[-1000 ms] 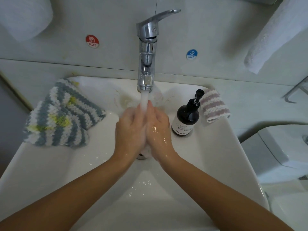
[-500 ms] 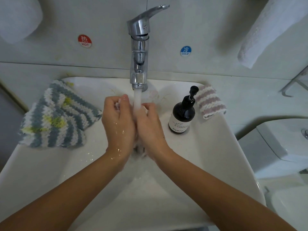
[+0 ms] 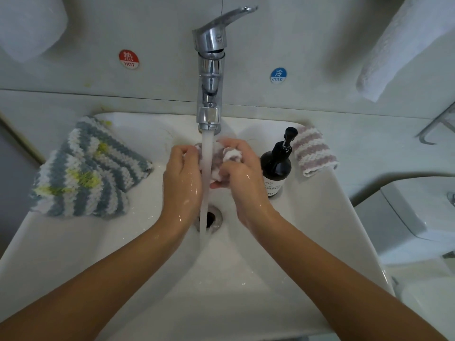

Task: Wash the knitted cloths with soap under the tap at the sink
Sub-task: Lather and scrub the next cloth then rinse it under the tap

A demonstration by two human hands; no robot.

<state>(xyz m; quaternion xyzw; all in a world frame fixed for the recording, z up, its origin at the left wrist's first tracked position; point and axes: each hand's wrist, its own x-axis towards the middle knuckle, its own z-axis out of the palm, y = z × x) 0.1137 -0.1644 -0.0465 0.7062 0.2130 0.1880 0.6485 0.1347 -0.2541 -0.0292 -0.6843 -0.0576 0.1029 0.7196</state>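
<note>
While water runs from the chrome tap (image 3: 209, 70) in a steady stream (image 3: 206, 173) down to the drain (image 3: 211, 219), I see both hands working a small pink-and-white knitted cloth (image 3: 230, 157) directly beneath the spout. My left hand (image 3: 182, 178) has its fingers curled over the cloth's left edge, gripping it just left of the stream. My right hand (image 3: 242, 174) is wrapped around the bunched right part of the cloth, fingers above and thumb below, so the fabric bulges out between them. Both hands are wet and glossy, and the water passes between them, across the middle of the cloth.

On the left rim of the white sink (image 3: 320, 242) I see a grey, white and yellow-green striped knitted cloth (image 3: 86, 171) lying folded, partly hanging over the outer edge. On the right rim stands a dark pump bottle of soap (image 3: 277, 166), upright, just beside my right hand. Behind it, at the back right corner, lies another pink-and-white striped cloth (image 3: 314, 151), close to the bottle; I cannot tell whether they touch.

On the wall I see a red HOT sticker (image 3: 128, 59) left of the tap and a blue COLD sticker (image 3: 278, 75) to its right. A white towel (image 3: 403, 45) hangs at the upper right.
</note>
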